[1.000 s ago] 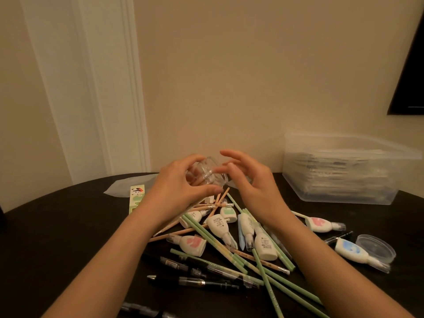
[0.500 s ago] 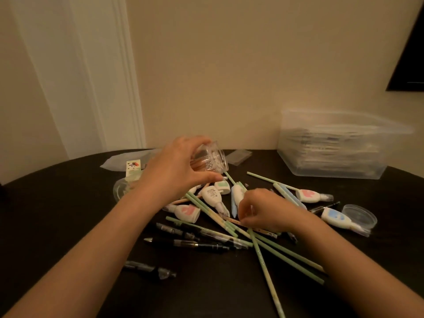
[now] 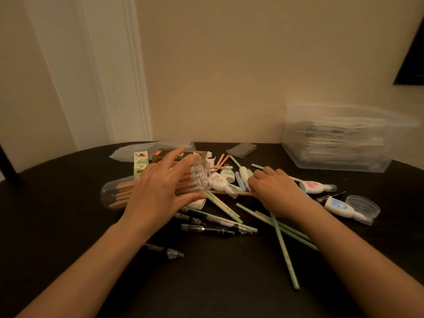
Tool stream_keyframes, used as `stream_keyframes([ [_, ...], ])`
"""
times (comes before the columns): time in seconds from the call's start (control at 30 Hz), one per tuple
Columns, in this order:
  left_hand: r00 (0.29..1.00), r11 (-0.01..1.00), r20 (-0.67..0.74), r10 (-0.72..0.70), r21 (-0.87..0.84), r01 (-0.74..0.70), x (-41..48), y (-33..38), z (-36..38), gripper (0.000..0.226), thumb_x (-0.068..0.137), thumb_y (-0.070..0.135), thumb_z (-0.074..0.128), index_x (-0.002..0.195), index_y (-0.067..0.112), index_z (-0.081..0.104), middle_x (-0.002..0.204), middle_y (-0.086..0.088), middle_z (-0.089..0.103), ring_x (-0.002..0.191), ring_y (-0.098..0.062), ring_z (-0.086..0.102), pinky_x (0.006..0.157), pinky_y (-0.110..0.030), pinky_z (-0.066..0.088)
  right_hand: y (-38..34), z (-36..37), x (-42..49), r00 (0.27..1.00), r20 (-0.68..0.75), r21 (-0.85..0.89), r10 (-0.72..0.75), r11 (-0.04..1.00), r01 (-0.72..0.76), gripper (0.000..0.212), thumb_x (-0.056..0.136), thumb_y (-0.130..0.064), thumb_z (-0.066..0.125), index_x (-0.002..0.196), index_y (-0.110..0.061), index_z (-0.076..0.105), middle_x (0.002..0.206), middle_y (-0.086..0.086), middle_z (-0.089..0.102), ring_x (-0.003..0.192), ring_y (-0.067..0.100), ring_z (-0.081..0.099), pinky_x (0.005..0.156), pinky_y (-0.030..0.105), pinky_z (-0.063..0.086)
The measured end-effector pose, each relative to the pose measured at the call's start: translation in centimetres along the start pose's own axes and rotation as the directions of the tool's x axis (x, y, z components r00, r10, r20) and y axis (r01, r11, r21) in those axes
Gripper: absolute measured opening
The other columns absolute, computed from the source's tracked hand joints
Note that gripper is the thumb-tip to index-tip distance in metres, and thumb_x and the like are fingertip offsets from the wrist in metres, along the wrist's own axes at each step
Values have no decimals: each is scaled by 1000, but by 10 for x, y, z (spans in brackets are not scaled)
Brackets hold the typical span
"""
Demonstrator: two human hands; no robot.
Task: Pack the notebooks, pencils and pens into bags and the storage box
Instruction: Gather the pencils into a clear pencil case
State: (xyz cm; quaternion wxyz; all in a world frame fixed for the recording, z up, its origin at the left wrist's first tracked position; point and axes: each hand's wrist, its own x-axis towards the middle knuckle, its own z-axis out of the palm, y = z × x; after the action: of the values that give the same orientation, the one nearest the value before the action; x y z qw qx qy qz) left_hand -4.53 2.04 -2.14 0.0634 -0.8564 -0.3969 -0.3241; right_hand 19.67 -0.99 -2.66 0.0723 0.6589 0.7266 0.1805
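Pencils [image 3: 125, 191], slim wood, in clear cylindrical tube [image 3: 107, 195]

Clear glossy plastic tube [image 3: 107, 196] holds bare wood pencils [image 3: 124, 191]; right of it, frosted smooth plastic box [image 3: 339, 157]; dark matt desk [image 3: 57, 214].

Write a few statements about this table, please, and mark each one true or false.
1. The tube lies on its side with brown pencils inside. True.
2. The box stands at the left of the table. False: it stands at the far right.
3. The right hand pinches a brown pencil. True.
4. The black pens are in the tube. False: they lie loose on the table.
5. The left hand lies over the tube, fingers spread. True.
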Motion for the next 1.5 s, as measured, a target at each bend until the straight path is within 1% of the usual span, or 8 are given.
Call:
stream_keyframes([
  [0.3, 997, 999, 79, -12, 43, 9, -2, -9, 3, 81, 70, 67, 41, 133, 18, 49, 123, -8, 61, 110, -29, 59, 94, -43, 39, 17, -1, 5, 996, 77, 83, 34, 996, -41, 19, 94, -23, 55, 112, -18, 51, 108, 1, 58, 87, 13, 45, 80, 27, 39],
  [0.4, 996, 999, 82, -17, 38, 14, -2, -7, 6, 81, 70, 67, 42, 134, 19, 49, 122, -7, 61, 109, -28, 59, 93, -44, 41, 19, 1, 5, 997, 68, 103, 27, 994, -34, 18, 95, -23, 54, 112, -18, 56, 108, 1, 57, 92, 15, 47, 79, 27, 41],
  [0.83, 997, 999, 66, -47, -7, 47, -3, -12, 4, 85, 67, 72, 36, 136, 23, 46, 128, -1, 57, 116, -23, 53, 98, -39, 36, 15, 6, 7, 943, -303, 20, 135, 991, -135, 15, 92, -24, 58, 107, -20, 56, 94, 0, 63, 86, 17, 53, 71, 27, 36],
  [0.93, 998, 999, 55, -40, -22, 41, -3, -13, 3, 86, 65, 71, 35, 137, 24, 45, 128, 0, 56, 117, -22, 52, 99, -38, 34, 18, 13, 6, 850, -513, 65, 118, 993, -98, 17, 69, -13, 81, 76, -13, 65, 63, 4, 60, 59, 21, 53, 54, 30, 39],
  [1.07, 995, 997, 80, -56, -40, 59, -3, -13, 3, 85, 66, 68, 44, 140, 26, 40, 133, 2, 52, 123, -19, 47, 104, -36, 30, 17, 17, 7, 751, -644, 180, 146, 983, -36, 14, 74, -8, 78, 77, -9, 64, 64, 6, 58, 50, 20, 50, 44, 29, 38],
  [1.17, 995, 997, 80, -61, -47, 65, -3, -15, 3, 78, 71, 58, 58, 140, 27, 39, 134, 3, 51, 124, -18, 45, 105, -36, 30, 12, 14, 4, 786, -558, 502, 266, 863, 64, 5, 90, -13, 63, 94, -13, 65, 79, -1, 60, 60, 11, 53, 51, 27, 46],
  [1.3, 996, 995, 50, -80, -54, 83, -5, -19, 1, 75, 73, 47, 71, 139, 25, 41, 134, 2, 51, 124, -19, 45, 106, -37, 29, 7, 4, -2, 874, -283, 909, 395, 402, 113, 14, 96, -19, 51, 99, -21, 65, 79, -10, 60, 70, 2, 53, 62, 15, 42],
  [1.5, 992, 993, 55, -111, -31, 113, -5, -27, 0, 76, 75, 47, 70, 141, 26, 38, 138, 1, 47, 128, -19, 41, 108, -38, 26, 9, 4, -9, 922, -282, 874, 267, 467, 132, 13, 89, -22, 61, 93, -33, 66, 82, -11, 61, 76, 2, 57, 67, 22, 47],
])
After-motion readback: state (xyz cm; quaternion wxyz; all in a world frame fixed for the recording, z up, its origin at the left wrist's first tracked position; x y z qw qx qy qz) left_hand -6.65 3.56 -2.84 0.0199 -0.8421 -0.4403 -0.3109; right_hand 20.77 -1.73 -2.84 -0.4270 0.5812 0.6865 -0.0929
